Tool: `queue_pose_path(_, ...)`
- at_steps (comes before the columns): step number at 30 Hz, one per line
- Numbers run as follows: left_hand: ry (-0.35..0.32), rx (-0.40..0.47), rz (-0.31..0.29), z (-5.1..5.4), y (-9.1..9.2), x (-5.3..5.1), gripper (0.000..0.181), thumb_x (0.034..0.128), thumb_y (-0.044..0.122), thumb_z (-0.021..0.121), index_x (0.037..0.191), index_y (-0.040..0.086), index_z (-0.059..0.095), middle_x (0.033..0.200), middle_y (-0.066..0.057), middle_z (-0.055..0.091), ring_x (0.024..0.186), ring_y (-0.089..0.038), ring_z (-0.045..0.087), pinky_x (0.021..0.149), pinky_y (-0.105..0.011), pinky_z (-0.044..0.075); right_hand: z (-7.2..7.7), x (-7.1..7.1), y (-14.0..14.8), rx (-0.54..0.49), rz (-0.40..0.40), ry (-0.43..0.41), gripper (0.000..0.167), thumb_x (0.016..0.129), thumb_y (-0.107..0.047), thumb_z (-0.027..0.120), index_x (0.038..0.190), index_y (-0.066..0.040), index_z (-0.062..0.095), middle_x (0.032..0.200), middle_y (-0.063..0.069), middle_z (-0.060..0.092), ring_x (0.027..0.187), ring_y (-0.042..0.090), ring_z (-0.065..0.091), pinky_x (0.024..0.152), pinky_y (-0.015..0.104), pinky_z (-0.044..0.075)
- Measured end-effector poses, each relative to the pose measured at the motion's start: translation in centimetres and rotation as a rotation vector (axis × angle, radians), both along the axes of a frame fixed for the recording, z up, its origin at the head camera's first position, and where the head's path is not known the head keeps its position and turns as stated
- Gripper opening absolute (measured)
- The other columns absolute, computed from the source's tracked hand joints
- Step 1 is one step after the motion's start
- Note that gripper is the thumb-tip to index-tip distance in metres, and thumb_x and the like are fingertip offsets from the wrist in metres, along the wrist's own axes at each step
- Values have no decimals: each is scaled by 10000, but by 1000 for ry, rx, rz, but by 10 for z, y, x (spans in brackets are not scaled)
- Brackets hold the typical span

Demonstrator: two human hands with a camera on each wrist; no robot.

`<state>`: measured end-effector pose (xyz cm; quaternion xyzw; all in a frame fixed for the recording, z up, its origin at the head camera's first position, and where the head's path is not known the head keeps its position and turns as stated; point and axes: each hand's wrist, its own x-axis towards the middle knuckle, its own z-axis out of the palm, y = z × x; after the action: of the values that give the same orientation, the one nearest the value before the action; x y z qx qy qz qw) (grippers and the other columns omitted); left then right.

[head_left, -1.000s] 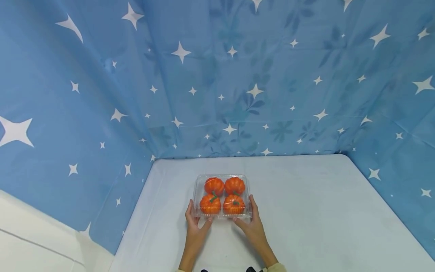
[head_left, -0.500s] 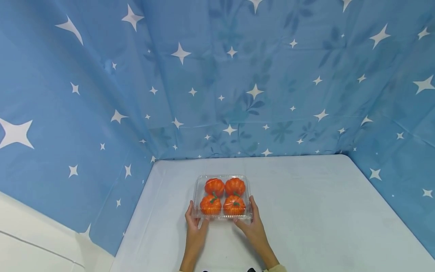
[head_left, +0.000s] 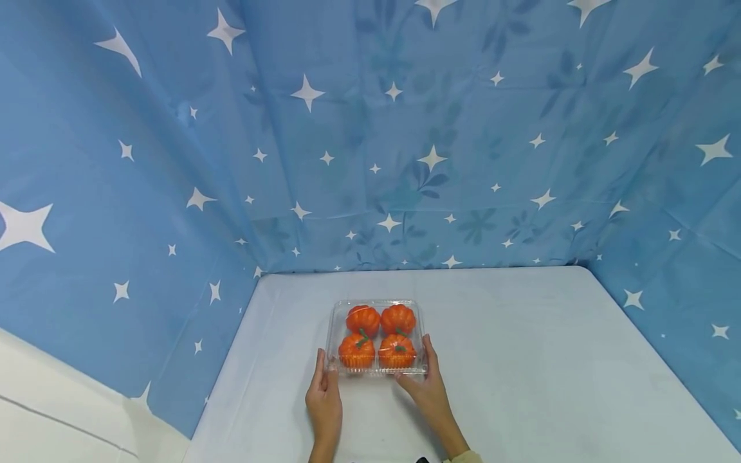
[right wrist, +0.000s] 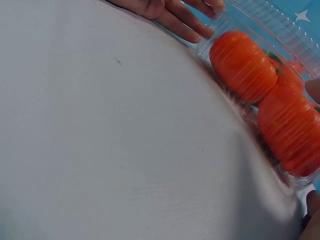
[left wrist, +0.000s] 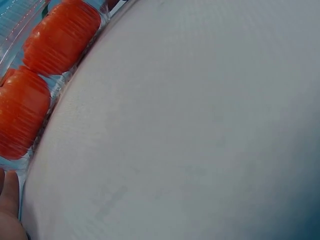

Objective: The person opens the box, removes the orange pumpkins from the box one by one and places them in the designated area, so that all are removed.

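Observation:
A clear plastic clamshell box (head_left: 376, 372) stands on the table with its lid down. Several orange toy pumpkins (head_left: 357, 350) with green stems show through it. At its front left corner my left hand (head_left: 324, 402) touches the side with fairly straight fingers, thumb drawn in beside them. My right hand (head_left: 431, 392) holds the front right corner, thumb at the front edge and fingers along the right side. In the left wrist view, part of the left hand (left wrist: 9, 210) shows below the box. The right wrist view shows the left hand's fingers (right wrist: 187, 20) near the far corner.
The white table (head_left: 521, 360) extends around the box, mostly to the right. A blue curtain (head_left: 463, 128) with white stars encloses the back and both sides. A white panel (head_left: 69, 399) stands at the lower left.
My left thumb has left the box's front edge and moved left, against the fingers, as the left hand shifted slightly left. The right hand keeps its place. The box barely moves.

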<state>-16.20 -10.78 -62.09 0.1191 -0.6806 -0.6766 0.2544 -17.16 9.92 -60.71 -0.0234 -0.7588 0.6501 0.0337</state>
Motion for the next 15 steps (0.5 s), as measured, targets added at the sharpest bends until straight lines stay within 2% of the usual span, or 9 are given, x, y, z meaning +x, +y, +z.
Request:
queue_pose_path(1,10,-2,4,0,0,0,482,1057,-1,645,1531,-5,559,1588,-143,510,910,64,565,551,-98,402,-1,0,0,8,-5,3,1101,905,-225,876,1727,-128,150,1779,192,95,1609,482,55,1239,729,97)
queue_pose_path(3,29,-12,5,1,1,0,479,1054,0,650,1523,-24,560,1578,-168,518,716,20,447,477,-154,330,-4,1,-1,28,-21,23,1086,916,-237,869,1727,-126,155,1780,182,101,1609,477,66,1241,725,105)
queue_pose_path(6,32,-24,12,1,1,1,480,1049,4,657,1520,-16,569,1536,-187,565,594,-19,331,453,-159,298,-10,2,-2,65,-49,81,1020,952,-227,832,1722,-97,174,1775,180,137,1606,465,116,1249,701,139)
queue_pose_path(8,12,-34,18,0,1,1,483,1045,3,657,1523,12,582,1319,-225,702,564,1,317,447,-157,287,-12,3,-2,88,-71,122,965,979,-217,801,1717,-76,194,1765,182,181,1600,452,161,1253,661,182)
queue_pose_path(9,1,-39,20,-1,1,1,486,1044,5,659,1525,28,588,1143,-210,734,551,11,310,444,-157,283,-13,4,-2,97,-78,139,936,996,-208,780,1716,-72,198,1760,184,200,1594,450,184,1252,638,204)
queue_pose_path(11,-23,-47,24,-2,1,2,495,1040,10,665,1527,68,601,772,-88,614,524,21,291,441,-154,272,-15,5,-2,111,-95,159,886,1018,-190,748,1716,-75,215,1752,172,231,1586,430,222,1256,519,249)
queue_pose_path(12,-31,-52,23,-3,0,2,499,1039,13,666,1529,80,603,682,-23,504,524,22,289,443,-154,269,-15,6,-2,115,-98,169,857,1032,-176,725,1717,-80,219,1749,170,239,1581,428,233,1251,442,262)
queue_pose_path(13,-41,-57,24,-3,0,1,501,1039,20,670,1531,92,604,643,30,390,525,22,284,446,-154,263,-15,7,-2,113,-105,170,816,1047,-155,697,1717,-91,234,1745,152,255,1578,405,249,1234,364,290)
queue_pose_path(15,-45,-64,25,-4,-1,1,503,1040,24,672,1533,97,604,619,77,329,532,15,278,451,-161,258,-14,8,-1,107,-110,186,734,1074,-106,632,1709,-89,265,1737,135,277,1562,383,291,1177,228,305)
